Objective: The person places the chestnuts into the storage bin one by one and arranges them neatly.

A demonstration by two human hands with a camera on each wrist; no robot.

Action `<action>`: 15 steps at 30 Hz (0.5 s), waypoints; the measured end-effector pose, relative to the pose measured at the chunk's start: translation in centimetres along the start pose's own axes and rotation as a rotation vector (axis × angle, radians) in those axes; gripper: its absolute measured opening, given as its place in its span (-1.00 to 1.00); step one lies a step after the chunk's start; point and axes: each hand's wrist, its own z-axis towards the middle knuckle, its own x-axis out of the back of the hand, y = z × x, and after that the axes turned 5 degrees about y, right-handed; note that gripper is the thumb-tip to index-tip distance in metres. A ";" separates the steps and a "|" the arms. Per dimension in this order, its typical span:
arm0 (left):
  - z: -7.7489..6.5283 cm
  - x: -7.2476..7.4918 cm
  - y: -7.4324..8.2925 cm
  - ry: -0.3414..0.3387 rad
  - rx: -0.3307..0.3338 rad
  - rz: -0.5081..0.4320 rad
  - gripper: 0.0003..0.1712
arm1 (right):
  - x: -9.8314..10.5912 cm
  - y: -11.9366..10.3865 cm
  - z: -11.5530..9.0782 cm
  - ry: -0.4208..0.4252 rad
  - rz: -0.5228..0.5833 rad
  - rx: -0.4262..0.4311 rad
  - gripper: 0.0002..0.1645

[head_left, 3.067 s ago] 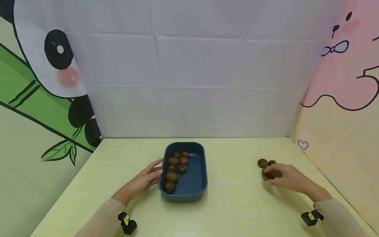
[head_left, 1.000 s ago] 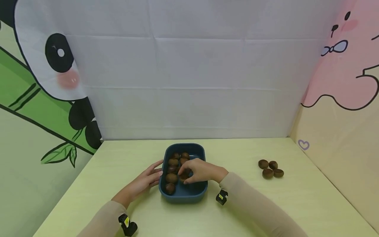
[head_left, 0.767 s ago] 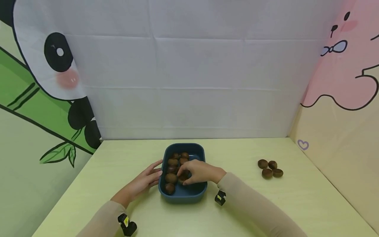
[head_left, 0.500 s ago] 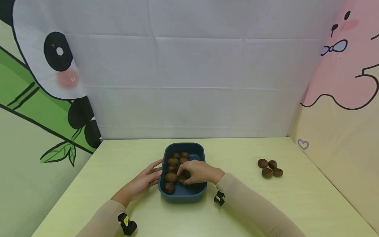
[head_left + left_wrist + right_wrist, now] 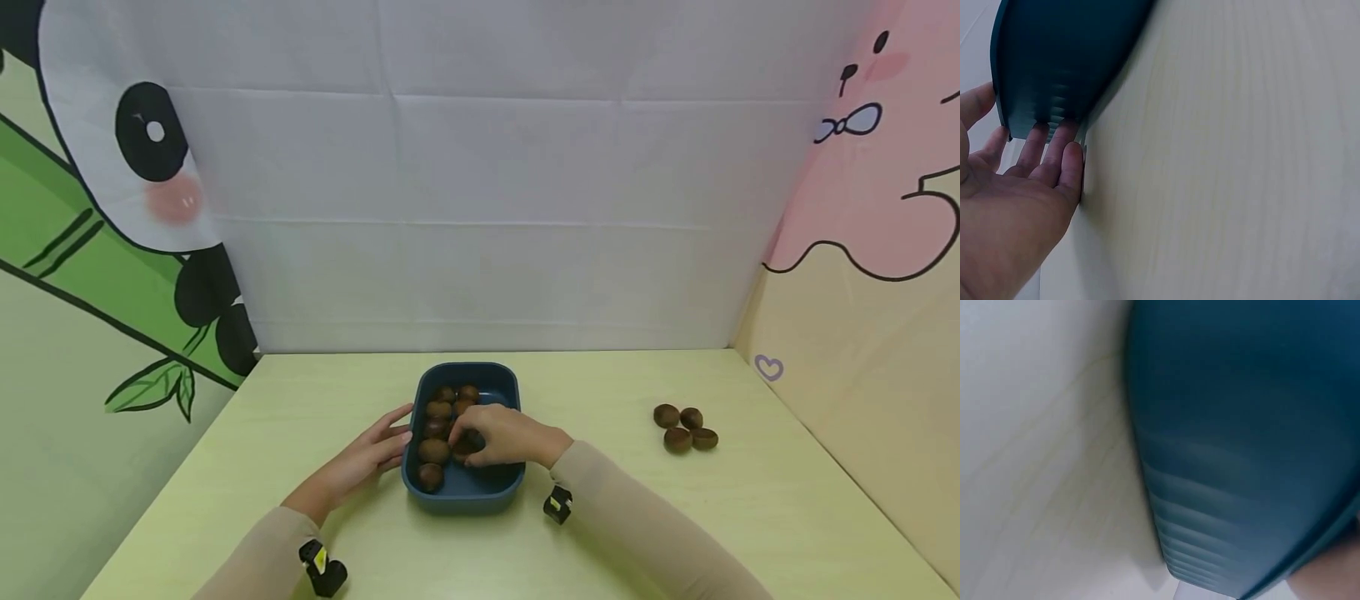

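A dark blue rectangular box (image 5: 506, 483) holds several brown chestnuts (image 5: 433, 452), lined up along its left side. Inside it, my right hand (image 5: 510, 435) pinches another chestnut (image 5: 467, 448) between thumb and fingers, low beside the left row. My left hand (image 5: 367, 458) rests against the box's left outer side with fingers extended. In the left wrist view, the fingers of that left hand (image 5: 1029, 181) touch the ribbed box wall (image 5: 1060, 75). The box wall (image 5: 1229, 456) fills much of the right wrist view, where only a bit of my right hand (image 5: 1330, 570) shows.
Several more chestnuts (image 5: 678, 440) lie grouped on the pale yellow table (image 5: 600, 400) at the right. A white cloth (image 5: 487, 217) hangs behind the table, with printed cartoon panels at both sides.
My right hand has moved from the group of chestnuts at the right into the box, carrying one chestnut. Over the last second it barely shifts. The left hand stays at the box.
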 end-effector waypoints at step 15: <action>0.1 0.0 -0.1 0.021 0.006 0.007 -0.19 | 4.5 0.9 -3.8 0.067 0.041 0.007 -0.67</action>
